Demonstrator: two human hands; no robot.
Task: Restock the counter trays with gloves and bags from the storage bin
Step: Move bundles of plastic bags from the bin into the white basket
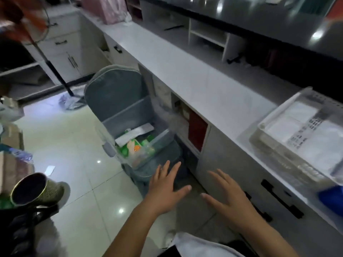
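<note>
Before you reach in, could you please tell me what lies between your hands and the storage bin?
Nothing: in the head view both hands, left and right, hover open, with only the bin's own grey base showing between.

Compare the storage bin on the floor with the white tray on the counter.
The storage bin is grey with solid walls; the tray is white with perforated walls. The bin stands on the floor beside the counter with its lid raised; the tray sits on the counter and shows no lid. The bin holds green and white packets; the tray holds flat white stacks. Both are open-topped, and neither hand touches either.
</note>
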